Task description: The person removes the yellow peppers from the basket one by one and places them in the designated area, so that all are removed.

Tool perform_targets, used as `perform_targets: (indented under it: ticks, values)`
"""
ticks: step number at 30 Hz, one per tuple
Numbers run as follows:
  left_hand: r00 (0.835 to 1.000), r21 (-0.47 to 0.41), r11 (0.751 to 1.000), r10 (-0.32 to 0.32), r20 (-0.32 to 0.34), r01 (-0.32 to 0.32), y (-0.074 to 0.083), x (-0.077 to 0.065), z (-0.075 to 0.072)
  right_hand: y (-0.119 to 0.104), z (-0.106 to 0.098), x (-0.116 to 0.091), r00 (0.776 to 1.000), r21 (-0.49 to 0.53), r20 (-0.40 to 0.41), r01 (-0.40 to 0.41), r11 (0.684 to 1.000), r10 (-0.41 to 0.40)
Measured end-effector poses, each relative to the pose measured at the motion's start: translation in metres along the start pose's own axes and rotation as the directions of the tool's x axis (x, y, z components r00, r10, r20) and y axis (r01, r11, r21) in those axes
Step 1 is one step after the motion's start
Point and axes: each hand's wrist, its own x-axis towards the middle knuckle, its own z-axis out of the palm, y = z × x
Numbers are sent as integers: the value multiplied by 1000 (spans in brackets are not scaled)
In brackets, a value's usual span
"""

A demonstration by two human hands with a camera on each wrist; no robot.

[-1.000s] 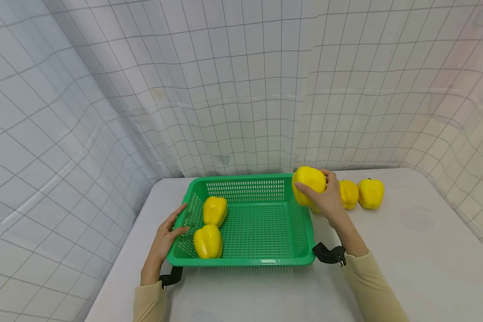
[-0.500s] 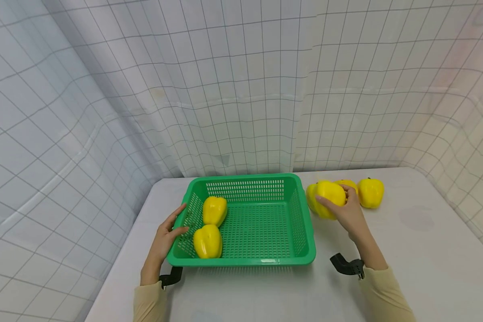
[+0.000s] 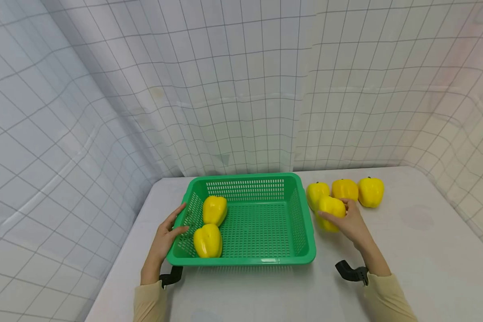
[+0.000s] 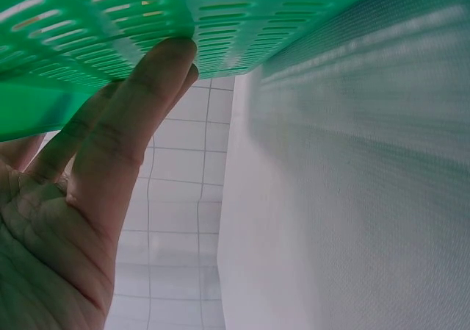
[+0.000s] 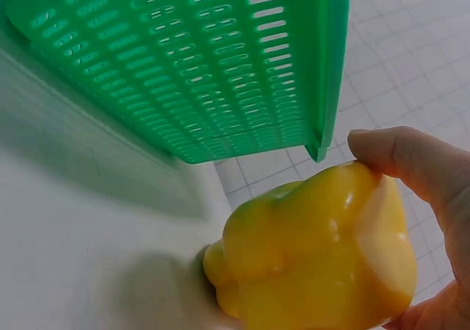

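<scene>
My right hand [image 3: 351,222] grips a yellow bell pepper [image 3: 331,212] just right of the basket, thumb on its near left side. In the right wrist view this bell pepper [image 5: 316,249] is close over the table, its shadow beside it. My left hand [image 3: 167,237] holds the left rim of the green plastic basket [image 3: 241,262], thumb over the rim and fingers along the outside. From the left wrist, the fingers [image 4: 121,135] rest against the slotted outer wall. Inside the basket, at its left, lie two yellow bell peppers, a rear one [image 3: 215,210] and a front one [image 3: 208,241].
Behind the held pepper, three more yellow bell peppers stand in a row: a left one [image 3: 317,193], a middle one [image 3: 344,188] and a right one [image 3: 371,192]. A white table [image 3: 410,250] carries everything. Grid-patterned curtains [image 3: 241,89] enclose the back and sides.
My right hand has carried its bell pepper from over the basket's right rear corner rightward, then toward me and down beside the basket. The left hand and basket stay put.
</scene>
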Motion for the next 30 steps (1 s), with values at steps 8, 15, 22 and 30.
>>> perform_targets:
  ticks: [8, 15, 22, 30]
  values:
    - [1000, -7, 1000, 5, 2, -5, 3, -1, 1, 9, 0, -1, 1000, -23, 21, 7, 1000, -7]
    - [1000, -19, 1000, -5, 3, 5, -3, 1, -2, 13, -1, -4, 999, -50, 39, 14, 999, -12]
    - [1000, -3, 1000, 0, -1, 0, 4, -1, 0, 17, 0, -5, 999, -54, 50, 1, 999, 2]
    - [1000, 1, 1000, -1, -4, 1, 4, -1, 1, 19, 2, -6, 997, -72, 65, -31, 997, 36]
